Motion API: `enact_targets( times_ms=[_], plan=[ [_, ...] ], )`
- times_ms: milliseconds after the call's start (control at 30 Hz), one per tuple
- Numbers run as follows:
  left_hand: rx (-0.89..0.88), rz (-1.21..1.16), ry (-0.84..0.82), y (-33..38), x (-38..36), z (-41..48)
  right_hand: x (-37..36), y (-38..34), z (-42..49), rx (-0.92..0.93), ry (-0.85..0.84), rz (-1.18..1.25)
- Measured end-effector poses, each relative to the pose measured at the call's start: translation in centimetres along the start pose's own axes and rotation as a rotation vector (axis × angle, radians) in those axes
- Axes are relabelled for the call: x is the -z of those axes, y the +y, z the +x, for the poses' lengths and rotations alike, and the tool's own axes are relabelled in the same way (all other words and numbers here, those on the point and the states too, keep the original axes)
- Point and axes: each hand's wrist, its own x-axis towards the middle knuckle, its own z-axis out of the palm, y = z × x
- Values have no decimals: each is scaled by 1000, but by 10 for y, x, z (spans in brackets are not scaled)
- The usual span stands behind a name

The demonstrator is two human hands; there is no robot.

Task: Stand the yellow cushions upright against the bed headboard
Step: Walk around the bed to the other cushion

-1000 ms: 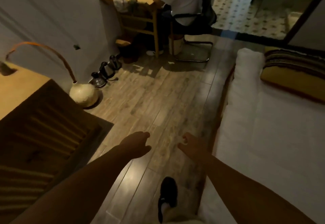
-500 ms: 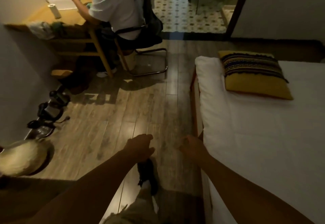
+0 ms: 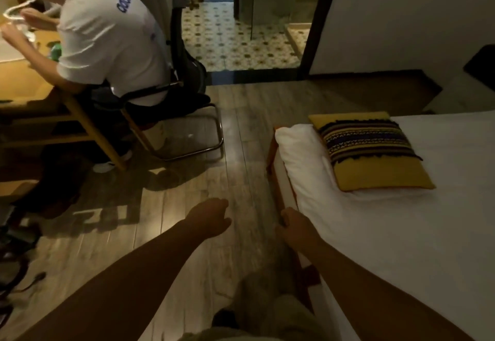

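One yellow cushion [image 3: 372,150] with a dark striped woven band lies flat near the far left corner of the white bed [image 3: 417,233]. No headboard is in view. My left hand [image 3: 209,218] hangs over the wooden floor, fingers loosely curled, holding nothing. My right hand [image 3: 297,227] is at the bed's left edge, fingers curled, empty, well short of the cushion.
A person in a white T-shirt [image 3: 107,32] sits on a chair [image 3: 184,115] at a wooden desk [image 3: 24,94] to the left. A tiled bathroom doorway [image 3: 241,43] lies straight on. Cables and dark objects [image 3: 16,255] sit on the floor at left.
The view has swung right and moved forward along the bed. The cushion is now nearer and more central. Both hands stay held out, empty.
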Motion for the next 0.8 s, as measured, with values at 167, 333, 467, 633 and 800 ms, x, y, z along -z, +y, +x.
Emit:
enact_targets(
  times_ms=[167, 333, 467, 633, 800],
  plan=[
    [-84, 125, -67, -1, 41, 97, 36, -26, 79, -29, 80, -2],
    [-119, 118, -61, 8, 84, 212, 84, -48, 190, 22, 120, 6],
    [-83, 107, -43, 19, 131, 306, 144, -72, 282, 18, 99, -27],
    [-97, 177, -41, 39, 189, 404, 209, -103, 362, 25, 111, -18],
    [-121, 130, -52, 52, 224, 490, 264, -125, 434, -3, 163, 24]
  ],
)
